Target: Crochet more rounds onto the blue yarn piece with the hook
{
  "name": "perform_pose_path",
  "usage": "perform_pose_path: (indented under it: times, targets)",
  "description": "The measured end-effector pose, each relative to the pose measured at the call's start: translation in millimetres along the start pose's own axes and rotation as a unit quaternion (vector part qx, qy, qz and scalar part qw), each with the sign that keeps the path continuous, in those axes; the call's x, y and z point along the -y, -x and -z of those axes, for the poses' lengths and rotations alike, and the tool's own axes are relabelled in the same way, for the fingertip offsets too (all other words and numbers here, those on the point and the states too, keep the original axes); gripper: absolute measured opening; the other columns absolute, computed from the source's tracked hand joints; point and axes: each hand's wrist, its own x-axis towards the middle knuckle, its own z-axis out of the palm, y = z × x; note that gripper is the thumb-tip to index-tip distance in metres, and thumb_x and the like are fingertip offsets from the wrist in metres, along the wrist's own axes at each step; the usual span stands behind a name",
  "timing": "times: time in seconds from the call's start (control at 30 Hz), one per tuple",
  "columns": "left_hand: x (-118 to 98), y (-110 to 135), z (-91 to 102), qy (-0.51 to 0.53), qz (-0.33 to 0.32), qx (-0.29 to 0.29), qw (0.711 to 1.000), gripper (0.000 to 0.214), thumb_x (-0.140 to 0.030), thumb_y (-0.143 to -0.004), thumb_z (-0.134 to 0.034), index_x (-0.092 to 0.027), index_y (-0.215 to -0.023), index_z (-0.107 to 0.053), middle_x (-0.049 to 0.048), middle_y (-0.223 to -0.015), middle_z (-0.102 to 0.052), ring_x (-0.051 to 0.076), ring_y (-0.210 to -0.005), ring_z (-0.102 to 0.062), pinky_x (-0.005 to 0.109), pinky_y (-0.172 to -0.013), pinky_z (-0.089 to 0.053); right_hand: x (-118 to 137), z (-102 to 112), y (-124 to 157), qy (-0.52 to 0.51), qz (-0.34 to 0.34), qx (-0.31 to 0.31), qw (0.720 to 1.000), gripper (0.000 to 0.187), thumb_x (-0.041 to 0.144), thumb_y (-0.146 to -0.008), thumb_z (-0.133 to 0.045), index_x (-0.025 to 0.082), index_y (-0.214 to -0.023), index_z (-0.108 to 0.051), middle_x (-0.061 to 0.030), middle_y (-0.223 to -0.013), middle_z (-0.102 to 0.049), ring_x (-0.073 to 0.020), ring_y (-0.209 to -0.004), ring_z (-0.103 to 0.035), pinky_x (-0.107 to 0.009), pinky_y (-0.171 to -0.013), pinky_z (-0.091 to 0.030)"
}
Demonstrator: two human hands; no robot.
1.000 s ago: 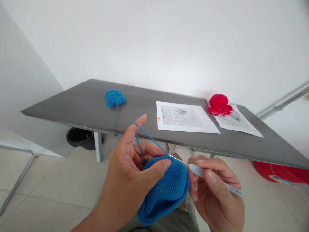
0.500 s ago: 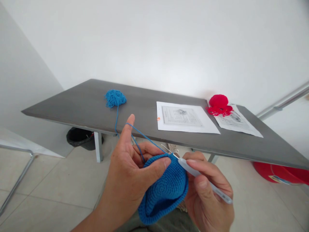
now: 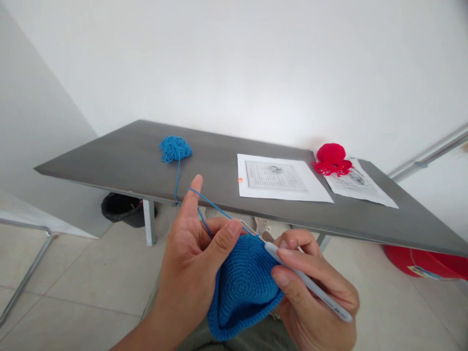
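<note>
My left hand [image 3: 190, 263] pinches the rim of a blue crocheted cup-shaped piece [image 3: 243, 287] between thumb and fingers, with the index finger raised and the blue yarn strand [image 3: 208, 204] looped over it. My right hand [image 3: 314, 292] is closed on a pale grey crochet hook [image 3: 303, 280], whose metal tip enters the rim of the piece near my left thumb. The strand runs up to a loose pile of blue yarn [image 3: 175, 147] on the grey table [image 3: 127, 161].
Two printed sheets [image 3: 280, 178] lie on the table's right half, and a red crocheted figure [image 3: 332, 158] sits on the farther one. A black bin [image 3: 122, 208] stands under the table, a red tub [image 3: 427, 263] is on the floor at right, and a metal frame [image 3: 25, 263] is at left.
My right hand has swung the hook's handle downward and slid the tip left along the rim. My left thumb has shifted up the rim, and the raised index finger has moved left.
</note>
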Motion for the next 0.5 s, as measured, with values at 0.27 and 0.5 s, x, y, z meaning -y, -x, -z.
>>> perform_pose_path:
  times: [0.27, 0.5]
  targets:
    - [-1.6, -11.3, 7.6, -0.015, -0.010, 0.013, 1.000, 0.104, -0.024, -0.080, -0.088, -0.022, -0.168, -0.031, -0.0019, -0.067, -0.078, 0.016, -0.052, -0.067, 0.022, -0.052, -0.051, 1.9, 1.6, -1.7, -0.001, -0.012, -0.001, 1.000, 0.016, 0.031, -0.086, -0.089, 0.036, -0.101, -0.088, -0.0044, -0.089, -0.070, -0.0156, -0.076, -0.066, -0.023, -0.049, -0.049]
    - [-5.1, -17.0, 4.1, -0.040, -0.023, 0.031, 0.998, 0.108, -0.024, -0.081, -0.087, -0.015, -0.169, -0.025, 0.0027, -0.068, -0.080, 0.012, -0.046, -0.058, 0.018, -0.047, -0.041, 2.1, 1.5, -0.1, -0.006, -0.017, 0.016, 1.000, 0.017, 0.030, -0.086, -0.090, 0.036, -0.101, -0.088, -0.0041, -0.089, -0.069, -0.0145, -0.074, -0.067, -0.022, -0.049, -0.050]
